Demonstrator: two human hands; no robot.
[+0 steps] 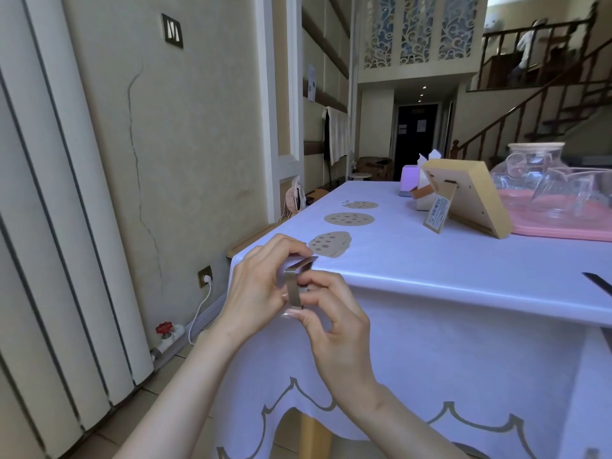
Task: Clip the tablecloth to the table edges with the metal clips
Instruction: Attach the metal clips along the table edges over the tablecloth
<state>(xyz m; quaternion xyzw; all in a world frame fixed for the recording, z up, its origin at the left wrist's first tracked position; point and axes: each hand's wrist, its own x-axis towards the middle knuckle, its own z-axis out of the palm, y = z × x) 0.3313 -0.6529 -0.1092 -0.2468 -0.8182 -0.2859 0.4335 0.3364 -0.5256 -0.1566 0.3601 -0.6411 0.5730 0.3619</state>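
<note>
Curled fingers of left hand (261, 276) and right hand (334, 314) pinch metal clip (294, 288) at tablecloth (430, 260) corner edge, forearms rising from 6 o'clock; pink tray (563, 228) at 2 o'clock holds glass jugs (566, 195).

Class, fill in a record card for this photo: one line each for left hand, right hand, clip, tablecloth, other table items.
left hand: grips the metal clip near its top
right hand: pinches its lower part
metal clip: at the front table edge, near the corner
tablecloth: white, draped over the edge
other items: picture frame, pink tray holding glassware
</note>
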